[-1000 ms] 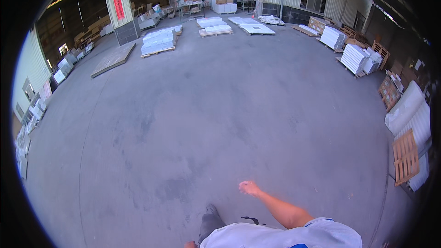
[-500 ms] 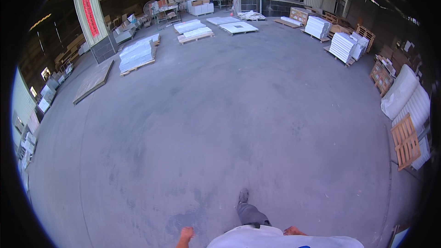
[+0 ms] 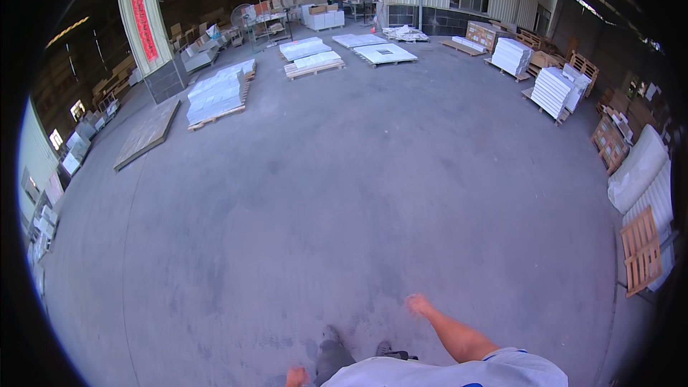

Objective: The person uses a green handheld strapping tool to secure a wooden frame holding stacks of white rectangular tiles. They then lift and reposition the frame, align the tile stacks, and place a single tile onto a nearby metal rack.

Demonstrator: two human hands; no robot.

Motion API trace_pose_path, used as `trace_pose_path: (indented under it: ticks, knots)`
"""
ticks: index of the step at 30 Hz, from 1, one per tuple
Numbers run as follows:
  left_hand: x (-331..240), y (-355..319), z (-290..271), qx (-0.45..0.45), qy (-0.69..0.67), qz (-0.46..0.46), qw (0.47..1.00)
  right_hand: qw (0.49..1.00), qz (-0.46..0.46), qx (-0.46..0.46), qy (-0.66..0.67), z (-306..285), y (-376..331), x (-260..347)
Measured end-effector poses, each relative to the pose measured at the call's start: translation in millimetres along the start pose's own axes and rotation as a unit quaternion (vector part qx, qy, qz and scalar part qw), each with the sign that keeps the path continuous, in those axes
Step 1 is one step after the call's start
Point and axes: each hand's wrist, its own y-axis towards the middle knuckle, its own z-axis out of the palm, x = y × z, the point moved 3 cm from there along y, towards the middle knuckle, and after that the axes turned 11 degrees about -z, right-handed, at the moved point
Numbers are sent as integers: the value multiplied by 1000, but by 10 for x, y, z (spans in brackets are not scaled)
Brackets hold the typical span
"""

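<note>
Both hands swing free over the concrete floor (image 3: 344, 193), holding nothing. The right hand (image 3: 418, 305) is out ahead, blurred; the left hand (image 3: 295, 375) hangs low beside a grey shoe (image 3: 330, 335), fingers unclear.

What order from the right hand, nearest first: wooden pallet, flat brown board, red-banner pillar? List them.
1. Wooden pallet, at the right edge, nearest the right hand.
2. Flat brown board, on the floor, left.
3. Red-banner pillar, far back left.
</note>
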Motion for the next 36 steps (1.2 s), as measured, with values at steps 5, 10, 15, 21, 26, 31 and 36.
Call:
trace_pose_path:
  ticks: [5,10,15,21,26,31,36]
  knots:
    - [-876,486,-199,14,11,-50,999,997,-3,-62,56,-75,1020,1108]
    - [-2255,768,-642,-12,52,-23,998,974,178,-28,136,148,1028,1221]
    - [-3672,1010,-1094,-62,107,25,992,919,338,-101,178,260,619,999]
    - [-5012,1276,-1022,-56,132,97,985,986,158,29,-53,42,990,907]
    - [-5588,1266,-522,-37,94,83,991,952,-43,153,-261,-414,1941,628]
    - [-5944,1163,-227,3,23,22,999,949,207,-71,226,-1114,3349,448]
    - [-6340,1260,-194,-16,15,13,1000,985,-141,19,-97,-2074,4926,959]
